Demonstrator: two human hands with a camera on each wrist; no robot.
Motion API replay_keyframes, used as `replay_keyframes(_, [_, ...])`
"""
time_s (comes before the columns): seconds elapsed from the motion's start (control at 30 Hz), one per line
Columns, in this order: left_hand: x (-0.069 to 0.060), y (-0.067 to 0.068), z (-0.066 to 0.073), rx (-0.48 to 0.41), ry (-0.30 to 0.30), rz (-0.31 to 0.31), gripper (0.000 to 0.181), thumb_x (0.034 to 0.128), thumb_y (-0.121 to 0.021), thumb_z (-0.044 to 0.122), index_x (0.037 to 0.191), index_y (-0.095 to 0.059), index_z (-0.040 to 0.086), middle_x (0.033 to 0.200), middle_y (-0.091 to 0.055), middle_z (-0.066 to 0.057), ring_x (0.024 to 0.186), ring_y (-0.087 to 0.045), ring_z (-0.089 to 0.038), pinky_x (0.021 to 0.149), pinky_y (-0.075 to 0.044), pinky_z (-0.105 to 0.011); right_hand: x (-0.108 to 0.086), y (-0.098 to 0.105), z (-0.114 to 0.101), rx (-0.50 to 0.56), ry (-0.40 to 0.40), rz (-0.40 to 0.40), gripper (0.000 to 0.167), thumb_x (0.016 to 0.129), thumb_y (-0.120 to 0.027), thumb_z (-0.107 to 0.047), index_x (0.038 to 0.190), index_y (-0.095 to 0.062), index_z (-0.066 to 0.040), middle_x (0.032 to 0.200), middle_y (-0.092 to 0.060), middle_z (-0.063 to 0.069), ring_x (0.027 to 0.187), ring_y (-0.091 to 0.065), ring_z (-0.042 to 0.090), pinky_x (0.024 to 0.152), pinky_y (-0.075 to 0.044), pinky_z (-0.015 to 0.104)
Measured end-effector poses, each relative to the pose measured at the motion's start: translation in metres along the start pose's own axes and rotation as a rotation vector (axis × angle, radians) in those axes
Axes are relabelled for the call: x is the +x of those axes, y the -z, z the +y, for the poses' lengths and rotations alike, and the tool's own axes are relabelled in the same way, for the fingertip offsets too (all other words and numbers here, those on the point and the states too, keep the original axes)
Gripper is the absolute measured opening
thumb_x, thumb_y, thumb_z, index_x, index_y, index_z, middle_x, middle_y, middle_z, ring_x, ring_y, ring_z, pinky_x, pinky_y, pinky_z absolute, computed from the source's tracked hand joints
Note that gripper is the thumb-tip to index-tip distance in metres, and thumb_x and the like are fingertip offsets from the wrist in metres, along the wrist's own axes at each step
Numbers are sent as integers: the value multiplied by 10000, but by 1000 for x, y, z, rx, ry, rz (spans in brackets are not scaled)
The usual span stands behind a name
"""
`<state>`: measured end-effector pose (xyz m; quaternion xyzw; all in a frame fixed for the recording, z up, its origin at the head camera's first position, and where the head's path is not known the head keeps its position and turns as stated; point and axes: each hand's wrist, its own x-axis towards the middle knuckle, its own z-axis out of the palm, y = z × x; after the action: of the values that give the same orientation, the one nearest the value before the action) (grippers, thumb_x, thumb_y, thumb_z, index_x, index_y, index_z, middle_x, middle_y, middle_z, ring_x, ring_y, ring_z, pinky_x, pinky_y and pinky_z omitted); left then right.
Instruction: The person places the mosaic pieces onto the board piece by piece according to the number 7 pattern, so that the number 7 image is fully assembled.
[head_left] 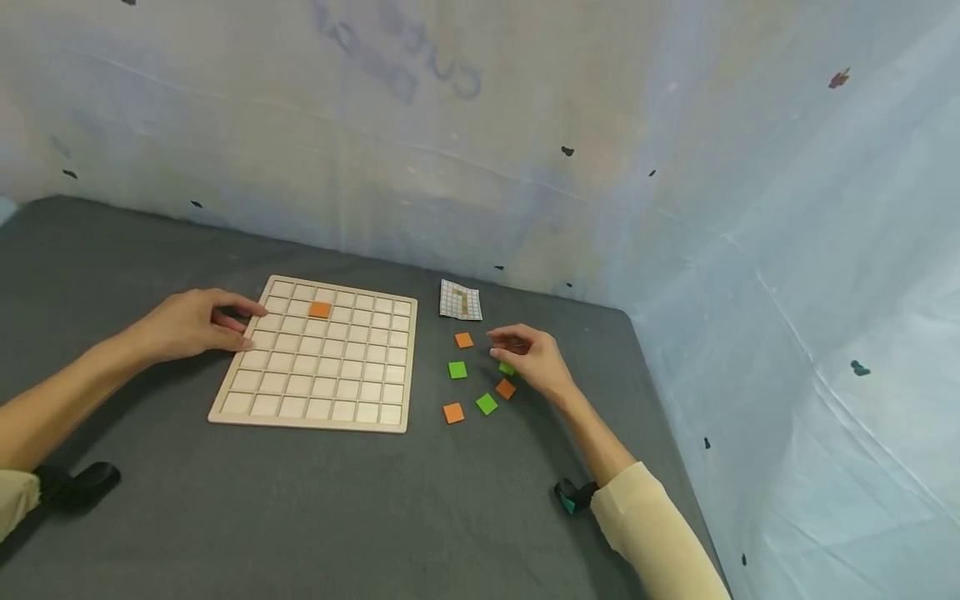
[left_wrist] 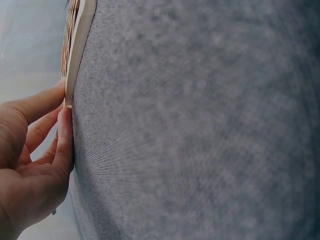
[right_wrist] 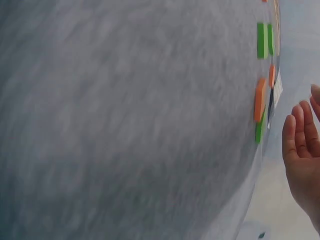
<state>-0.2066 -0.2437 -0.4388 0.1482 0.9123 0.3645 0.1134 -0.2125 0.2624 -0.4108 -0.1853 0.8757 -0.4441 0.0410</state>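
A light wooden grid board [head_left: 311, 428] lies flat on the dark cloth, with one orange tile [head_left: 319, 310] in its second row from the far side. At the board's left edge rests my left hand [head_left: 197, 323], thumb and fingertips touching it at spread-apart points; the left wrist view shows the same contact from the side. My right hand [head_left: 531, 360] hovers over the loose tiles, its thumb and fingers apart and nothing seen between them. Partly hidden beneath it is a green tile [head_left: 507, 368], with an orange tile [head_left: 506, 389] close by.
Other loose tiles lie right of the board: orange [head_left: 464, 340] and green [head_left: 457, 370], plus orange [head_left: 453, 413] and green [head_left: 487, 404] nearer me. A small creased paper card with a coloured grid [head_left: 460, 300] lies behind them. Pale sheeting [head_left: 465, 183] hangs behind and at right.
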Motion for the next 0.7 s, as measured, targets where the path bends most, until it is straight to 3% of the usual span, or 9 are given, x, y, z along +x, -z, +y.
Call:
replay_keyframes(0.27, [0,0,2,12,-1,-2,581,882,-782,287,1364,-585,30,1291,-575,-241,1083,-617,-370,757,-515,-390,-20,17,-16,-5,-16,27,315,920,-687,15,1218,-638,106,1160,-632,308,1037,-634,410,833,-542,327])
replay_keyframes(0.5, [0,1,6,-4,0,-5,582,887,-778,272,1373,-574,26,1302,-557,-241,1102,-605,-381,753,-515,-380,-29,20,22,3,-29,32,335,902,-714,7,1229,-658,55,1147,-669,239,1024,-646,376,741,-530,217])
replay_keyframes(0.7, [-2,0,4,-5,7,-3,593,885,-779,296,1373,-573,31,1306,-551,-239,1102,-600,-379,752,-513,-374,-29,17,44,-90,-58,2,359,895,-757,-105,1243,-680,-70,1135,-681,112,1015,-652,240,837,-533,295])
